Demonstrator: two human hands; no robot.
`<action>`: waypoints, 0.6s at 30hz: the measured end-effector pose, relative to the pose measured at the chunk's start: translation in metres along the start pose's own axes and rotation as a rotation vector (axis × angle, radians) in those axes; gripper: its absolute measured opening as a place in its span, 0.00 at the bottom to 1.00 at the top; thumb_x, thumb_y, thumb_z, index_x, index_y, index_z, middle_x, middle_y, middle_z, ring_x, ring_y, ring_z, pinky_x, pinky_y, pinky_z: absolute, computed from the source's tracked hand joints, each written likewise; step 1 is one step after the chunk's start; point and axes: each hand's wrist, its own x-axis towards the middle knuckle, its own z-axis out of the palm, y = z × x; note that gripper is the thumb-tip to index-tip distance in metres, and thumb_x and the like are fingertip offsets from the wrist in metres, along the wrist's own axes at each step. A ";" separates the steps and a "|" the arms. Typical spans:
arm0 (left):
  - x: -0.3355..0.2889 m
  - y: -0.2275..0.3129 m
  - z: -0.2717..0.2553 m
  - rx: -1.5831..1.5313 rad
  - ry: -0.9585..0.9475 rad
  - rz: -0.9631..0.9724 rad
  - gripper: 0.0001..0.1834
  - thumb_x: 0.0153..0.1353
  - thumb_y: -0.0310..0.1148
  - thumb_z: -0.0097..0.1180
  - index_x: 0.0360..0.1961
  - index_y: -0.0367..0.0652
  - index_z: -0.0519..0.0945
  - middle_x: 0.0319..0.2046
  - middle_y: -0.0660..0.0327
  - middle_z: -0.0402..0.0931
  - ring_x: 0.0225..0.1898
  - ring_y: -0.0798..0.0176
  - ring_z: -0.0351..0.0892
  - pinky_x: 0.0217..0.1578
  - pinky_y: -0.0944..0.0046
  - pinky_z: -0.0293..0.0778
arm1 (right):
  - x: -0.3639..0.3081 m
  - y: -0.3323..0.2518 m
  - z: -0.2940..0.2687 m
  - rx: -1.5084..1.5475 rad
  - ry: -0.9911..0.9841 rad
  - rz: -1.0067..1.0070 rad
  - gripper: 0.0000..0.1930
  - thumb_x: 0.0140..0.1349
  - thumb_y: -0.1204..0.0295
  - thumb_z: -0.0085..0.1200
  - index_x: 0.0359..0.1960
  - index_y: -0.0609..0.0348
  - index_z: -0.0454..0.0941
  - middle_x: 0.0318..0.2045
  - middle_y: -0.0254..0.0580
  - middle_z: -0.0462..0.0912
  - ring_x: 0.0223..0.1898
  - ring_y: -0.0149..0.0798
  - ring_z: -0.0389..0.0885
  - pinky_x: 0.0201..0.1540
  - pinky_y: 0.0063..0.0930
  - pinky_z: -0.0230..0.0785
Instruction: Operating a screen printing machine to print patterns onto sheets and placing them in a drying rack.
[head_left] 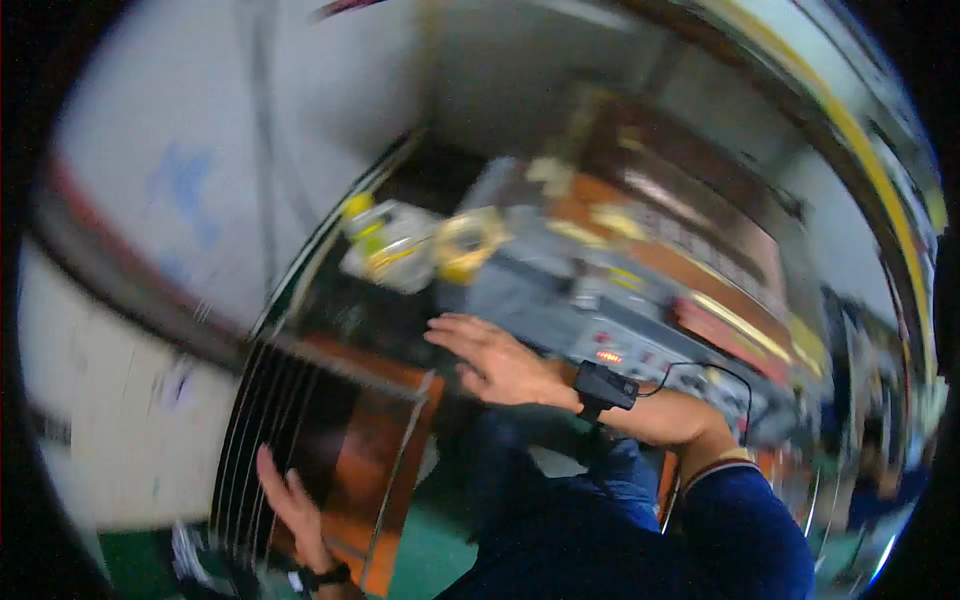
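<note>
My right hand [500,362] reaches across the middle with its fingers stretched out and nothing in them. It is nearest to the front edge of a grey machine [520,300] with knobs and a small red lit display. Lower left, my left hand [293,508] is open and empty, fingers spread, over or beside a wire-sided rack [262,420] holding an orange-brown panel [365,470]. Whether it touches the rack I cannot tell. Beyond my right hand are a roll of yellowish tape [470,243] and a clear plastic item with yellow parts [400,250], blurred.
Orange-brown and reddish pieces [735,325] lie on the machine. A pale wall [180,130] rises at the left, above a cream panel [130,390]. Green floor [435,520] shows by my legs. Motion blur smears much of the view.
</note>
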 end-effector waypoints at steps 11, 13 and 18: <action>0.184 0.330 0.097 -0.880 -0.040 0.714 0.25 0.72 0.37 0.37 0.62 0.30 0.66 0.58 0.45 0.69 0.59 0.52 0.70 0.59 0.53 0.65 | -0.327 -0.140 -0.410 -0.765 1.291 0.163 0.11 0.63 0.75 0.53 0.46 0.66 0.78 0.38 0.39 0.83 0.40 0.29 0.79 0.47 0.23 0.71; 0.210 0.391 0.096 -0.958 -0.044 0.785 0.24 0.72 0.37 0.36 0.62 0.30 0.66 0.58 0.45 0.69 0.60 0.51 0.69 0.60 0.54 0.64 | -0.369 -0.147 -0.456 -0.960 1.383 0.190 0.10 0.63 0.71 0.54 0.42 0.63 0.80 0.32 0.34 0.82 0.35 0.25 0.77 0.39 0.20 0.71; 0.213 0.542 0.078 -0.984 -0.009 0.891 0.24 0.74 0.36 0.33 0.63 0.31 0.65 0.59 0.48 0.69 0.61 0.55 0.68 0.61 0.58 0.62 | -0.425 -0.134 -0.516 -1.075 1.444 0.159 0.10 0.58 0.66 0.58 0.33 0.60 0.82 0.25 0.42 0.83 0.27 0.33 0.81 0.34 0.26 0.74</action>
